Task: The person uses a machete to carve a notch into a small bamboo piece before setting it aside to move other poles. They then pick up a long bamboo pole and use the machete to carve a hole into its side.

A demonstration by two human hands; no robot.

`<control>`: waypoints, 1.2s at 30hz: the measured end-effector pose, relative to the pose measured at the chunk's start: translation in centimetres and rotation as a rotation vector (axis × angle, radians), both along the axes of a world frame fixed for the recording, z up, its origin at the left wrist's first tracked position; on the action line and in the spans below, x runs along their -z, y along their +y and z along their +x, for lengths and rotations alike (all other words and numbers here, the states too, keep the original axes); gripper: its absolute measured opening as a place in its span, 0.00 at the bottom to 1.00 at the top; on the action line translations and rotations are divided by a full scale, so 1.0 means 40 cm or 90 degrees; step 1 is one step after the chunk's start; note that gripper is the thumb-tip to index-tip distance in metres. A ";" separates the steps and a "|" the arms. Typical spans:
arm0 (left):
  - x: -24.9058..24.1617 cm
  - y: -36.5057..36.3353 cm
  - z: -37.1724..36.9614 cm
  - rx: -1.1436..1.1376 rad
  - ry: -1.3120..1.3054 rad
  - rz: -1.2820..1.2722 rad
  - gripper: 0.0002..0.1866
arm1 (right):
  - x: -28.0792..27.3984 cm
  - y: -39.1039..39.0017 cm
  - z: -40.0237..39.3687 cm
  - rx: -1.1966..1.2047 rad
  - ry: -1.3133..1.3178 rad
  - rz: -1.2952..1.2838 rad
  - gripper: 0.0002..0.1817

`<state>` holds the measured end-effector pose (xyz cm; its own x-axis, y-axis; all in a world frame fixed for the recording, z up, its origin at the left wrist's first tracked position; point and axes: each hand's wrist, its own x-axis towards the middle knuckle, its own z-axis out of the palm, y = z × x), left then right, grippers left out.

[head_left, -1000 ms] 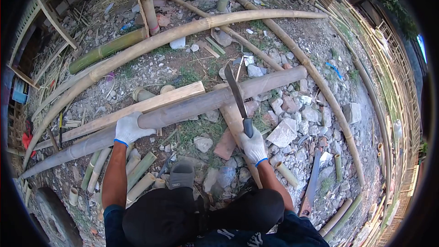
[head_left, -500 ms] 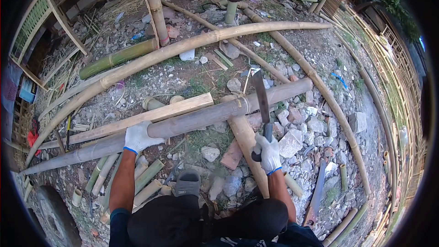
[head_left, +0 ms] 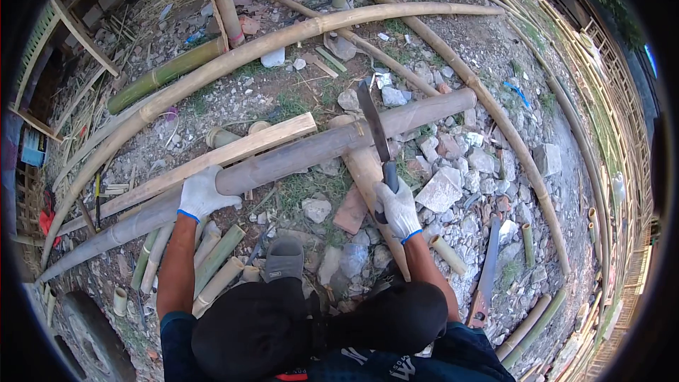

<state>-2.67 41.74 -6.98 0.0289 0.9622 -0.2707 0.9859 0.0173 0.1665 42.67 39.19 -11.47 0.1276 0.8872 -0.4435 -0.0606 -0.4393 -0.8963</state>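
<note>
A thick grey bamboo pole slants from the lower left up to the centre right and rests across a tan bamboo piece. My left hand, in a white glove, is wrapped over the pole left of its middle. In my gloved right hand is the dark handle of a machete, its blade pointing up and lying over or against the pole near a joint. Whether the blade touches the bamboo cannot be told. A squared wooden beam lies just behind the pole.
A long curved bamboo pole arches behind. Broken stones cover the ground at right, beside a handsaw. Short bamboo pieces and a tyre lie at lower left. An upright post stands at the back.
The view has shifted, so the scene sits higher and slightly left. The machete blade has tilted further left over the pole. Both hands keep their holds.
</note>
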 end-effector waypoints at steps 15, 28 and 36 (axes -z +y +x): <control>0.083 0.155 -0.018 -0.038 0.001 0.137 0.37 | -0.020 -0.001 -0.002 -0.178 -0.655 0.245 0.19; -0.029 0.458 -0.135 -0.091 -0.044 0.285 0.39 | -0.093 -0.069 0.037 -0.133 -0.612 0.155 0.20; -0.120 0.036 0.053 0.070 -0.081 -0.140 0.49 | -0.124 -0.011 0.017 -0.213 -0.630 0.188 0.23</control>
